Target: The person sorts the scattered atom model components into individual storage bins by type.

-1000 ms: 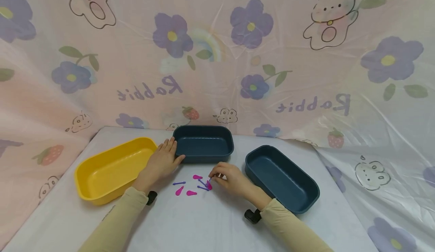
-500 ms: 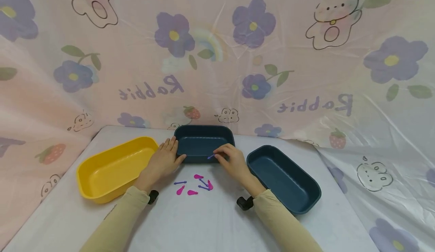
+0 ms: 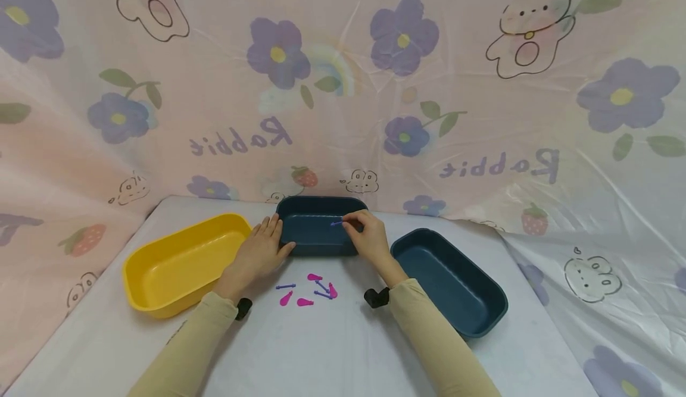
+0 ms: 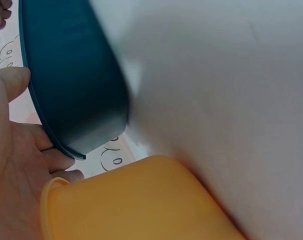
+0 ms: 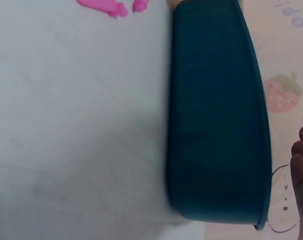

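My right hand (image 3: 370,235) pinches a small purple stick (image 3: 336,223) between thumb and fingertips, over the middle dark blue basin (image 3: 321,249). In the right wrist view, that hand (image 5: 302,165) shows only at the right edge. My left hand (image 3: 259,252) rests at the basin's left end with its fingers straight; in the left wrist view the thumb (image 4: 16,81) touches the rim. On the table in front lie several pink paddle-shaped pieces (image 3: 305,302) and a few purple sticks with knobbed ends (image 3: 286,286), two of them beside a pink piece at the right of the group.
A yellow basin (image 3: 140,306) stands at the left, partly behind the left forearm. Another dark blue basin (image 3: 449,284) stands angled at the right, next to the right forearm. A printed curtain (image 3: 332,141) hangs behind the white table (image 3: 300,349).
My right hand has taken a purple stick from the small group and carried it up and away, over the middle basin. The left hand has stayed at that basin's left end.
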Demonstrator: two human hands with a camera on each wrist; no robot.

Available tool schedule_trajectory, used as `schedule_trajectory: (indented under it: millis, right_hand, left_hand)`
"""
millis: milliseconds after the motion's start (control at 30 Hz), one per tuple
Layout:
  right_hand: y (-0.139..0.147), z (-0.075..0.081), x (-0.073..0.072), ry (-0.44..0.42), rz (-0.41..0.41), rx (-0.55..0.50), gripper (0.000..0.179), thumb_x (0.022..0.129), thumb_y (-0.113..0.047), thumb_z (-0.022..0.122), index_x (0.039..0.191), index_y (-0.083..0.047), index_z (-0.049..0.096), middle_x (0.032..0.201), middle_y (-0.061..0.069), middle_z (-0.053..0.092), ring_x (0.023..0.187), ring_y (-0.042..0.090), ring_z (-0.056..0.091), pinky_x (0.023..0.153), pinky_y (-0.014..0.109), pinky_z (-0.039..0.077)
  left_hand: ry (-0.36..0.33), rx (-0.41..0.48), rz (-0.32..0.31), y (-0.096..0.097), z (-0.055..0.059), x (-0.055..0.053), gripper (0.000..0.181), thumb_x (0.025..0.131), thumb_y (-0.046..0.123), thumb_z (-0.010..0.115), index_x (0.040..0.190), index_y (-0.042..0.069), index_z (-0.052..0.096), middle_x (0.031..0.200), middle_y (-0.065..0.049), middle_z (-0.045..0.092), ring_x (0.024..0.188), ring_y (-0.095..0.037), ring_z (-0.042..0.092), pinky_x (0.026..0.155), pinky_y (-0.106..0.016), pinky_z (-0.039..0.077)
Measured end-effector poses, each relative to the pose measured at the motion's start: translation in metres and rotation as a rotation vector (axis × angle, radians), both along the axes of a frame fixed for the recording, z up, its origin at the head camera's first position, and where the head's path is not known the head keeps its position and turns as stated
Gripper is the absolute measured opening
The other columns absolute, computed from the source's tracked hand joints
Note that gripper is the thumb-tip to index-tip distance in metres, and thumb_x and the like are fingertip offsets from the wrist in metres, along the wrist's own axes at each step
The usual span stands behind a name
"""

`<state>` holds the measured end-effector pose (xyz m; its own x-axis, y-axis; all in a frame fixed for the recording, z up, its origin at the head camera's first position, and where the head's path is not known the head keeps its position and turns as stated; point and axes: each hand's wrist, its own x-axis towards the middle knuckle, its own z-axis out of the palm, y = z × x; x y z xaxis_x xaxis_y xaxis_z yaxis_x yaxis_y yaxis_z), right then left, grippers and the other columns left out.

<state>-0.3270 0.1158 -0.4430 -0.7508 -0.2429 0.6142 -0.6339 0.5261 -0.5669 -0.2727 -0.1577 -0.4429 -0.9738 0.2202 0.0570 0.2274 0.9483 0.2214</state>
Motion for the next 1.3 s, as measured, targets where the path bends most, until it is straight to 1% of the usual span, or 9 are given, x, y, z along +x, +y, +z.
schedule_trajectory:
  millis: [167, 367, 500, 700, 867, 1033, 1300]
  right_hand:
    - [-0.003, -0.002, -0.013, -0.05, -0.045, 0.015, 0.008, 0.095, -0.006, 0.076, 0.103, -0.005, 0.078, 0.096, 0.008, 0.071, 0.084, 0.021, 0.066, 0.075, 0.031, 0.057]
    - [-0.004, -0.003, -0.026, -0.075, -0.067, 0.039, 0.009, 0.095, -0.006, 0.075, 0.103, -0.003, 0.078, 0.096, 0.011, 0.072, 0.085, 0.023, 0.066, 0.076, 0.036, 0.057]
    - [-0.003, -0.004, -0.033, -0.098, -0.084, 0.054, 0.009, 0.094, -0.004, 0.075, 0.103, -0.002, 0.078, 0.095, 0.012, 0.071, 0.085, 0.024, 0.067, 0.076, 0.038, 0.059]
    - [-0.002, -0.007, -0.04, -0.133, -0.106, 0.078, 0.009, 0.095, -0.006, 0.075, 0.103, -0.002, 0.078, 0.095, 0.012, 0.07, 0.084, 0.025, 0.066, 0.075, 0.036, 0.058]
    - [-0.002, -0.011, -0.044, -0.157, -0.121, 0.08, 0.009, 0.094, -0.005, 0.075, 0.102, -0.001, 0.078, 0.094, 0.014, 0.07, 0.084, 0.026, 0.065, 0.075, 0.037, 0.057]
    - [-0.001, -0.014, -0.045, -0.176, -0.13, 0.083, 0.011, 0.095, -0.005, 0.075, 0.104, -0.001, 0.078, 0.096, 0.013, 0.07, 0.086, 0.025, 0.066, 0.078, 0.037, 0.058]
    - [-0.001, -0.011, -0.042, -0.192, -0.128, 0.065, 0.012, 0.096, -0.005, 0.074, 0.107, -0.002, 0.077, 0.1, 0.012, 0.07, 0.088, 0.026, 0.067, 0.079, 0.039, 0.06]
  left_hand:
    - [0.006, 0.004, -0.002, -0.001, 0.0, -0.001, 0.08, 0.108, 0.046, 0.051, 0.159, -0.009, 0.025, 0.169, -0.027, 0.018, 0.156, -0.045, 0.019, 0.127, -0.056, 0.015]
    - [0.01, 0.004, -0.009, -0.002, -0.001, -0.001, 0.08, 0.108, 0.046, 0.051, 0.159, -0.01, 0.027, 0.169, -0.028, 0.019, 0.156, -0.046, 0.02, 0.127, -0.057, 0.017]
    - [0.018, -0.004, -0.016, -0.002, -0.001, -0.001, 0.08, 0.108, 0.047, 0.05, 0.159, -0.01, 0.027, 0.169, -0.028, 0.019, 0.156, -0.046, 0.02, 0.127, -0.057, 0.019]
    - [0.035, -0.013, -0.017, -0.003, -0.004, -0.002, 0.079, 0.109, 0.048, 0.049, 0.158, -0.011, 0.028, 0.168, -0.029, 0.019, 0.156, -0.046, 0.02, 0.127, -0.057, 0.02]
    - [0.032, -0.012, -0.017, -0.003, -0.004, -0.002, 0.079, 0.109, 0.048, 0.049, 0.158, -0.011, 0.028, 0.168, -0.029, 0.019, 0.156, -0.046, 0.02, 0.127, -0.056, 0.019]
    - [0.022, -0.004, -0.014, -0.003, -0.003, -0.001, 0.08, 0.108, 0.047, 0.05, 0.158, -0.011, 0.028, 0.168, -0.029, 0.019, 0.156, -0.046, 0.02, 0.127, -0.056, 0.016]
    - [0.029, -0.012, -0.015, -0.004, -0.005, -0.003, 0.079, 0.109, 0.048, 0.048, 0.159, -0.011, 0.027, 0.169, -0.029, 0.018, 0.156, -0.046, 0.02, 0.127, -0.057, 0.017]
